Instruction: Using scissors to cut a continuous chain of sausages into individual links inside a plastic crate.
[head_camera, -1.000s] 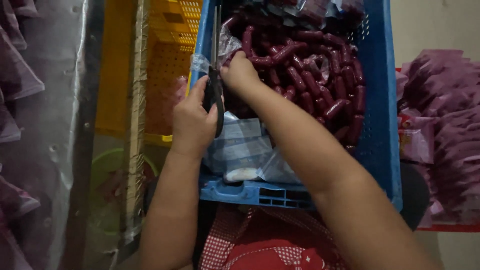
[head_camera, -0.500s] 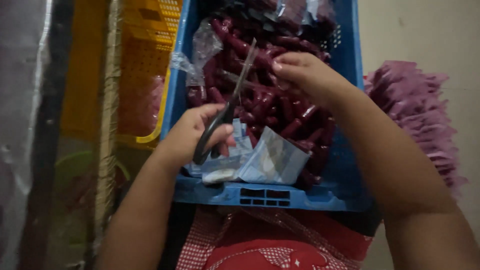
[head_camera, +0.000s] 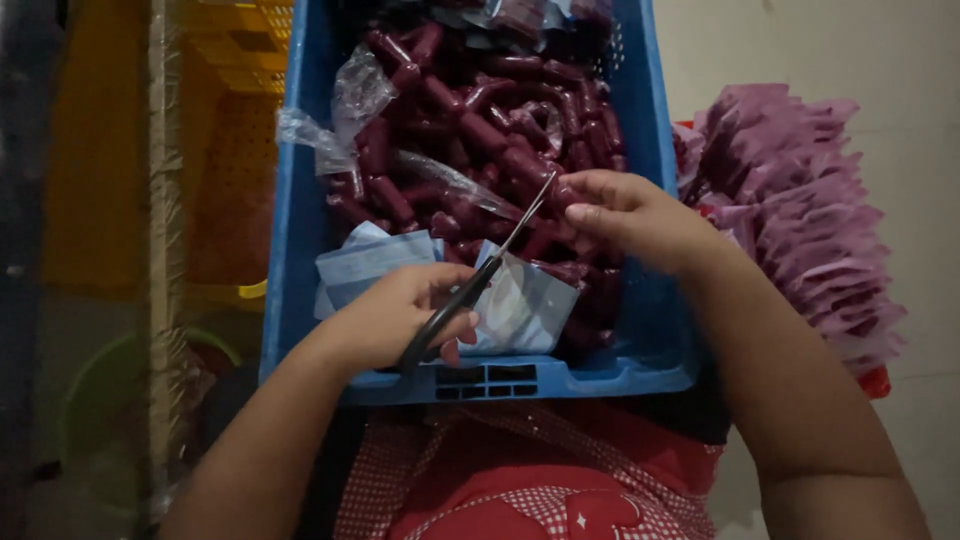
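A blue plastic crate (head_camera: 300, 230) sits in front of me, filled with dark red sausages (head_camera: 480, 130) linked in strings. My left hand (head_camera: 395, 320) grips the black handles of a pair of scissors (head_camera: 478, 275), whose blades point up and right toward my right hand. My right hand (head_camera: 625, 215) pinches a sausage at the right side of the crate, just beyond the blade tips. Pale blue-white plastic bags (head_camera: 520, 305) lie in the crate's near end under the scissors.
A stack of pink-purple packets (head_camera: 800, 220) lies to the right of the crate. A yellow crate (head_camera: 225, 150) stands to the left, with a green basin (head_camera: 100, 400) below it. Loose clear plastic wrap (head_camera: 350, 100) rests on the sausages at the crate's left.
My right hand moved from the upper left of the crate to its right side. My left hand with the scissors shifted lower, and the blades swung to point toward my right hand.
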